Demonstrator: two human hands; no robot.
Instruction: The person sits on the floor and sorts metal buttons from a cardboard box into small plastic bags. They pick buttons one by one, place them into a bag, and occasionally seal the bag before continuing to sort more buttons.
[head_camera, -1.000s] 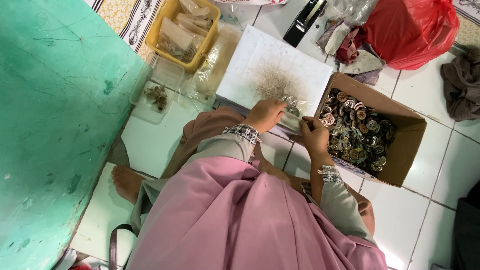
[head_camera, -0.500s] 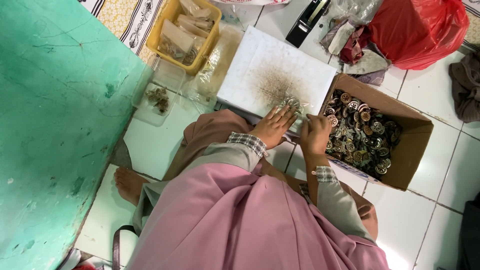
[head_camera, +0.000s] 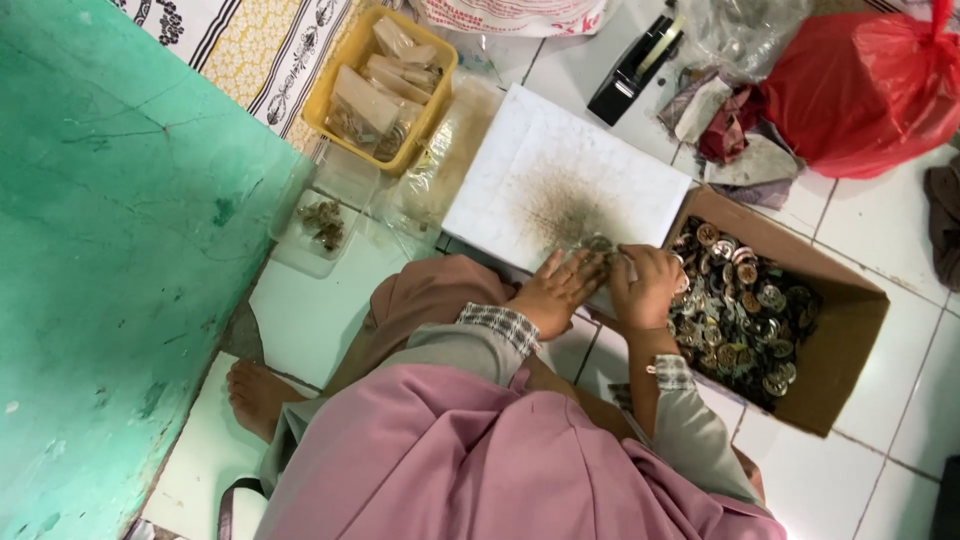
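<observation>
My left hand (head_camera: 556, 293) rests with spread fingers at the near edge of a white board (head_camera: 560, 160) stained brown in the middle, fingertips on a small round metal piece (head_camera: 598, 243). Beside it my right hand (head_camera: 648, 285) is curled, its fingers closed on that same small piece or one next to it; the grip is partly hidden. Just right of the hands an open cardboard box (head_camera: 845, 350) holds several round metal and brown discs (head_camera: 740, 310).
A yellow basket (head_camera: 345, 60) of pale packets stands at the back left, clear plastic bags (head_camera: 445, 165) next to it. A small clear tray (head_camera: 320, 225) holds brown bits. A black tape dispenser (head_camera: 635, 65), cloth scraps and a red plastic bag (head_camera: 860, 85) lie behind. A green wall is left.
Both hands have come together at the board's near edge; my right hand moved left from the box edge toward my left hand. The view has shifted slightly.
</observation>
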